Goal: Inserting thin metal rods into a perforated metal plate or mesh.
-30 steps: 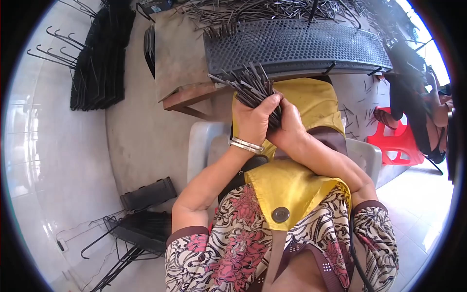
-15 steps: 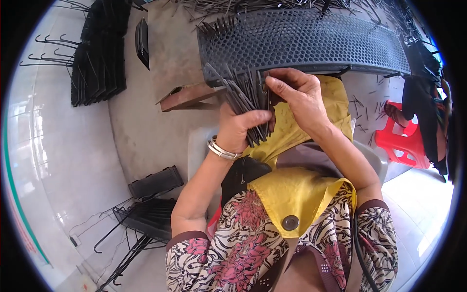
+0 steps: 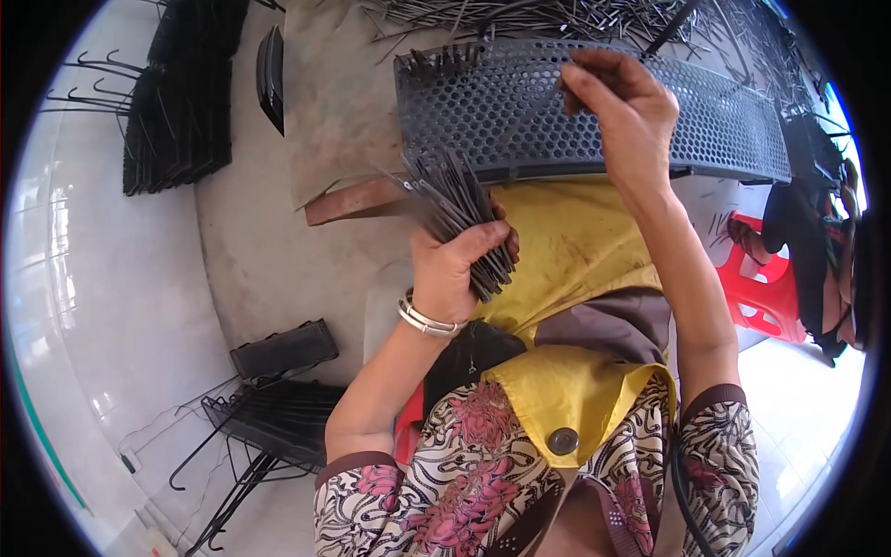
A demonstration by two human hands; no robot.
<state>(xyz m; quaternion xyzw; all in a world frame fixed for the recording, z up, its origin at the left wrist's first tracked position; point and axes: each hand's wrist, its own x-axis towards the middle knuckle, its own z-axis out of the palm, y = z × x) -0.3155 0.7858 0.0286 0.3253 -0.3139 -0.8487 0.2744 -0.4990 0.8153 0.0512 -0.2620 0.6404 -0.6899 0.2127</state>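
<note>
My left hand point(image 3: 455, 265) is closed round a thick bundle of thin dark metal strips point(image 3: 444, 197), which fan out at their upper ends. Bracelets circle that wrist. Over the perforated dark metal panel point(image 3: 687, 125), my right hand point(image 3: 624, 107) is raised with thumb and fingers pinched together. From its fingertips a thin dark strip point(image 3: 536, 113) slants down to the left, smeared by motion. Several short upright pieces point(image 3: 436, 63) stand in the panel's far left end. Yellow cloth point(image 3: 575, 232) covers my lap below the bundle.
Loose strips point(image 3: 548, 20) lie heaped on the worktable point(image 3: 334, 102) beyond the panel. Black ribbed parts with hooked rods point(image 3: 181, 121) stand at far left; a similar stack point(image 3: 278, 413) is at lower left. A red stool point(image 3: 763, 292) and another person's dark clothing point(image 3: 807, 223) are on the right.
My right hand has moved from beside the bundle up and to the right, over the panel, with a strip pinched in it. My left hand still grips the bundle, slightly lower in view.
</note>
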